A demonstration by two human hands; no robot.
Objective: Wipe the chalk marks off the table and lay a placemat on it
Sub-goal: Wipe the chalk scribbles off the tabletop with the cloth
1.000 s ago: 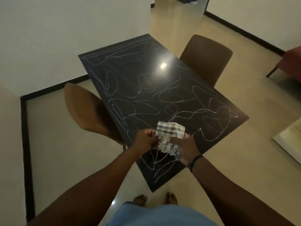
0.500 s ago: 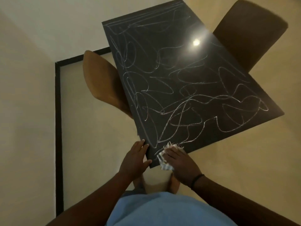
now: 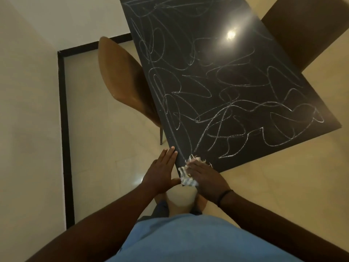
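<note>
Head view: right hand (image 3: 204, 176), fingers flat, presses a crumpled blue-striped cloth (image 3: 186, 180) onto the near corner of the glossy black surface (image 3: 217, 59); left hand (image 3: 160, 172), fingers straight, rests alongside; wiping seems barely begun; next, sweep forward over the white chalk scribbles (image 3: 219, 118).

2 chairs – tan chair (image 3: 120, 76) L, dark chair (image 3: 309, 29) R; beige floor (image 3: 105, 148).

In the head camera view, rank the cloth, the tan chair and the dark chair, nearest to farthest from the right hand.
1. Cloth, under the right hand at the table near corner.
2. Tan chair, on the left side.
3. Dark chair, far right.
</note>
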